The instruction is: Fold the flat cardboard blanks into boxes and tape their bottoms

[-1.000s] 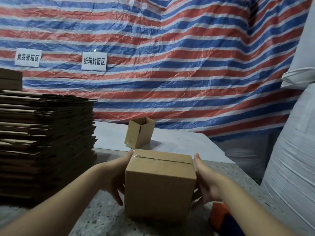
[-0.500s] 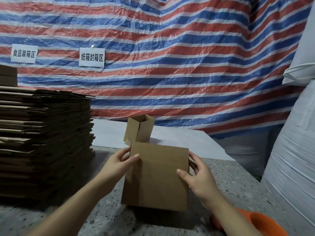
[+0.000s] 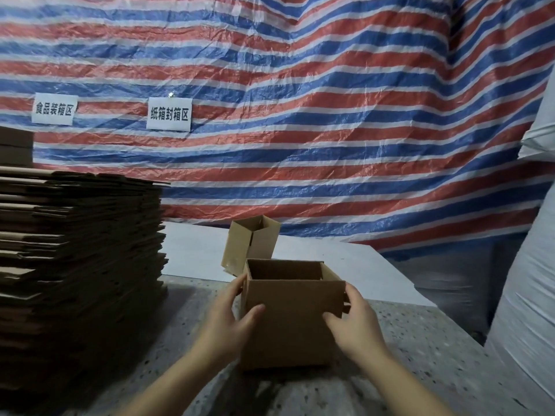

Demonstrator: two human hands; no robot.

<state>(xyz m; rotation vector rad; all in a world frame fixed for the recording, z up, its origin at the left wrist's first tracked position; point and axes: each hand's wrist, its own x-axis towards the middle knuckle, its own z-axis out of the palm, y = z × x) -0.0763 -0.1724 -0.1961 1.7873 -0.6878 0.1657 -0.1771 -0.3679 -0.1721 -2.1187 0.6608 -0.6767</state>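
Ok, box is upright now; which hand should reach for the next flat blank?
Left, probably. The left hand grips the box on the side facing the stack of blanks; the right hand holds the far side.

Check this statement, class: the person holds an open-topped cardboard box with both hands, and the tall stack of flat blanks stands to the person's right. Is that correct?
Not quite. The head view shows the stack of flat blanks on the person's left, not the right. The rest holds: the left hand and right hand hold the open-topped cardboard box by its sides.
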